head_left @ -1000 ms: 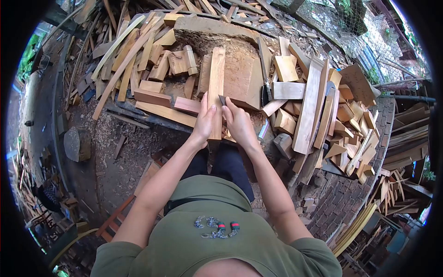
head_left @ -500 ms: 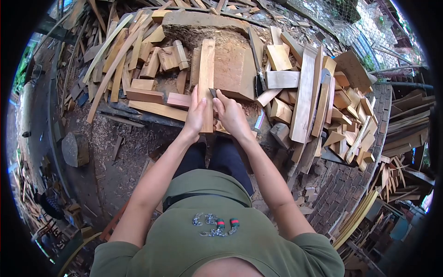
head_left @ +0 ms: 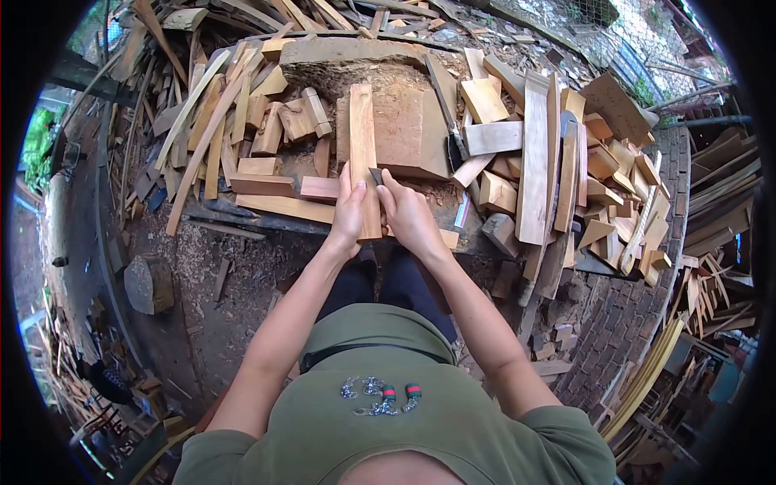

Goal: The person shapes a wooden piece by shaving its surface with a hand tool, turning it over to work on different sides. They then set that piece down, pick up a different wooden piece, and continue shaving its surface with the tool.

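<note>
A long, narrow wooden board (head_left: 362,129) lies lengthwise in front of me, its far end over a big wooden block (head_left: 400,121). My left hand (head_left: 348,214) is closed around the board's left edge near its close end, thumb on the top face. My right hand (head_left: 407,214) is closed at the right edge, pinching a small dark pointed piece (head_left: 376,175) that looks like a blade. Its tip rests against or just over the board's face; exact contact cannot be made out. The fingers beneath the board are mostly hidden.
A long dark-bladed tool (head_left: 449,105) leans on the block's right side. Offcuts (head_left: 295,119) are piled at left, and longer planks (head_left: 534,162) with many blocks at right. A cut log (head_left: 149,284) stands on the shavings-strewn ground at left.
The view has shifted slightly, so the bench scene sits a little differently. The board's far end appears lower in view. Both hands keep their hold at nearly the same place.
</note>
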The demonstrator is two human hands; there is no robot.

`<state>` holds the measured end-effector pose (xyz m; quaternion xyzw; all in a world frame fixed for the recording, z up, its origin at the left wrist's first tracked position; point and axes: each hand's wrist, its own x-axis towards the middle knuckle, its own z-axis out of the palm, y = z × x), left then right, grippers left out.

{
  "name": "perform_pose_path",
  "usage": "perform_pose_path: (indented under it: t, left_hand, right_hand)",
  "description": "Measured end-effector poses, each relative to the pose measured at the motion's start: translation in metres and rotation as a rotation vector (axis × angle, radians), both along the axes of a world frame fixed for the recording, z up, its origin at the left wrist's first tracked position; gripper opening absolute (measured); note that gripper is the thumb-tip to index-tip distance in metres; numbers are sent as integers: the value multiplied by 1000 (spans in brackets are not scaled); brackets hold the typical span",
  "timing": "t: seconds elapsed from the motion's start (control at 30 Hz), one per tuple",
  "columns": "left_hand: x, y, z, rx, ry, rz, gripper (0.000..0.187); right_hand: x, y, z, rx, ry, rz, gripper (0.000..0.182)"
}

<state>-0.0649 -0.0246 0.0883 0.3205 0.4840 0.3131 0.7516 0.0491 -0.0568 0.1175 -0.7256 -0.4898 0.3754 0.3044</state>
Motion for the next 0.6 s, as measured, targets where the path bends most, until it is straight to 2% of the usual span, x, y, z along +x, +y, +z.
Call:
perform_pose_path:
  t: [0.07,0.1,0.17,0.3,0.37,0.4,0.5,0.53,0.6]
  left_hand:
    - [0,-1,2,-16,-23,-36,48]
    - [-1,-2,4,-25,-46,-63,48]
    - [-5,0,7,-39,-74,-102,49]
    - [-4,3,12,-36,-8,-72,48]
    - [-1,1,8,-23,-54,-51,48]
    - [1,-2,6,-33,-58,-60,48]
    - [-2,2,5,-52,-81,-82,46]
    - [-1,1,4,-21,-43,-55,46]
    - [0,4,0,21,-40,-30,46]
  right_hand:
    - [1,7,22,-132,144,-47,40]
    - [6,18,-17,96,-71,8,40]
    - [9,32,-20,56,-34,8,38]
    - [-2,10,9,12,-28,1,36]
    - [1,11,9,-29,68,12,29]
    - [4,20,-16,182,-140,29,29]
    - [7,40,-22,79,-78,13,29]
    - [5,32,-8,10,-55,-9,35]
    - [0,15,-1,14,-69,4,35]
